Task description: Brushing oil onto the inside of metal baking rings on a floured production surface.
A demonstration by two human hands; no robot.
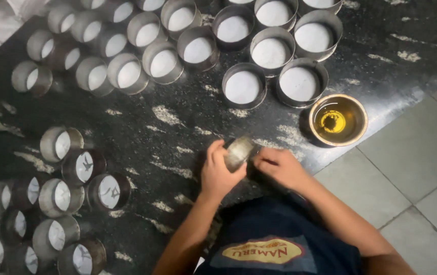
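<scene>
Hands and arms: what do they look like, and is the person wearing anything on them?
Both arms are bare, with no sleeves showing. The left hand and right hand have no gloves, and no rings, watch or bracelets can be seen. Lower down, the person wears dark navy clothing with a yellow oval patch.

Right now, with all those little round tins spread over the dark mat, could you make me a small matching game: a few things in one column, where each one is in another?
Things:
1. metal ring tin
2. bowl of yellow oil
3. paper-lined tins
4. grey floor tiles

Places:
A. right of the dark mat
B. held between left hand and right hand
C. rows at the mat's far side
D. on the mat's right edge

Pairs: 1-B, 2-D, 3-C, 4-A
</scene>
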